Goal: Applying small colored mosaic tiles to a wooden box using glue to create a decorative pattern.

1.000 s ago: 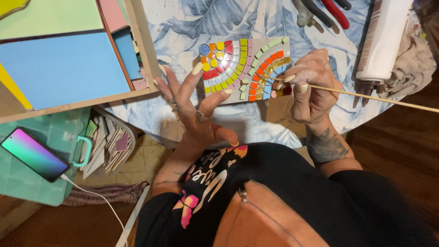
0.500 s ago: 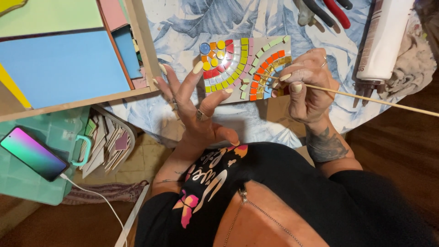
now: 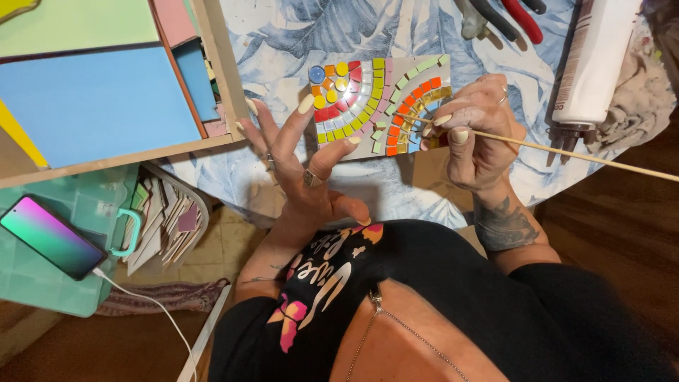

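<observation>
A rectangular mosaic panel [image 3: 371, 99] with arcs of red, orange, yellow and green tiles lies on a blue-and-white patterned cloth [image 3: 297, 35]. My right hand [image 3: 477, 134] grips a long thin wooden stick [image 3: 587, 157], its tip at the panel's right-hand tiles. My left hand [image 3: 297, 166] hovers just left of the panel with fingers spread wide, one fingertip touching the panel's lower edge; it holds nothing.
A wooden tray [image 3: 212, 78] of large coloured glass sheets sits at the left. A white glue tube [image 3: 594, 64] and red-handled pliers [image 3: 509, 14] lie at the top right. A phone [image 3: 49, 237] rests on a green bin, beside a container of glass pieces [image 3: 166, 223].
My right hand has shifted the stick's tip slightly along the panel's right tiles. My left hand stays spread in much the same place.
</observation>
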